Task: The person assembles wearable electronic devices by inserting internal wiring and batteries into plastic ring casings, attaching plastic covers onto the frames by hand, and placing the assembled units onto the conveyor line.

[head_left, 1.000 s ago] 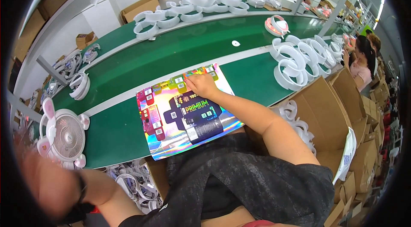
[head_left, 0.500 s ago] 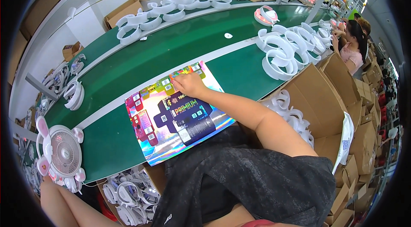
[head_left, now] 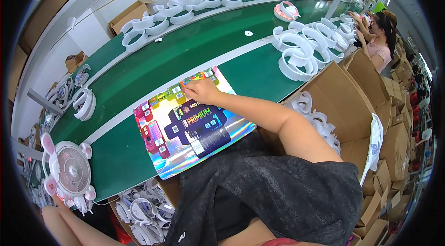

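Note:
My right hand [head_left: 201,91] rests on the upper part of a shiny, rainbow-silver printed sheet [head_left: 175,159]. Its fingers are curled together; what they hold, if anything, is hidden. Flat box outlines are printed across the sheet: a large dark one [head_left: 204,127] in the middle, red ones at the left, and green and orange ones along the far edge, beside my fingers. The sheet lies on the green work surface [head_left: 116,146], its near edge against dark cloth. At lower left a bare limb [head_left: 76,227] runs behind a fan; my left hand does not show.
The white rabbit-eared fan [head_left: 73,171] stands at the left. White curved bands [head_left: 303,53] are heaped at the right, with more along the far ledge [head_left: 174,12]. An open carton [head_left: 345,102] stands close right; another holds white parts [head_left: 146,211] below. Another person [head_left: 380,44] sits farther right.
The whole view has shifted slightly. My right hand stays at nearly the same spot on the sheet, its wrist a little lower. The distant person's arm has reached forward.

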Tool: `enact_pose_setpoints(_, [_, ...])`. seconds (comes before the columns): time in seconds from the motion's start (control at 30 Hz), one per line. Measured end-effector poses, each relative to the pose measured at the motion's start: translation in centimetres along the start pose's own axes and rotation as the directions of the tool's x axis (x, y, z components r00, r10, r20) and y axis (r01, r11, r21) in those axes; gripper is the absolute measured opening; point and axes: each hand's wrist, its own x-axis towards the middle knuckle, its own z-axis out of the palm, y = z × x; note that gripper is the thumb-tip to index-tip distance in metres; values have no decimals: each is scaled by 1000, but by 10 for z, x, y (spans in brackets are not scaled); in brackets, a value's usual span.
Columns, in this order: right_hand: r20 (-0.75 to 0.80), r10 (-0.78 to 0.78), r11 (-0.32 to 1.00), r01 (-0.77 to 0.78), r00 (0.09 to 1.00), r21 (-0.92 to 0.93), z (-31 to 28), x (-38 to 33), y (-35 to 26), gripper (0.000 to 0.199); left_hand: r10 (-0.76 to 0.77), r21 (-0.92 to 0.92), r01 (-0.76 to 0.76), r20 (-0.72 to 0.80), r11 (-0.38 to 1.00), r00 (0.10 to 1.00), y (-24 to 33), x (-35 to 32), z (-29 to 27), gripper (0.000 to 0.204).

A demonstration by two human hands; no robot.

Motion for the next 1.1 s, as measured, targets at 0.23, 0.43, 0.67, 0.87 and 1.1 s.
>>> enact_pose_setpoints(0.23, [-120,63,997,-68,991,-35,-99,-30,27,19,-9,-55,10,22,998,1000,-11,2,9,42])
enact_pose_setpoints(0.43, [-483,190,869,-375,855,-323,-206,-78,96,15,-15,-133,20,45,991,999,-23,6,32,42])
enact_pose_setpoints(0.67, [-391,501,577,-635,772,-514,-295,-153,164,33,-12,-213,26,66,977,998,-35,12,54,43])
enact_pose_setpoints(0.87, [-197,603,674,-626,773,-391,-290,-146,127,33,-33,-231,50,76,972,997,-47,11,63,43])
enact_pose_setpoints(1.1, [-256,539,732,-596,803,-330,-308,-176,181,28,-140,-42,143,68,989,988,-64,-11,-9,44])
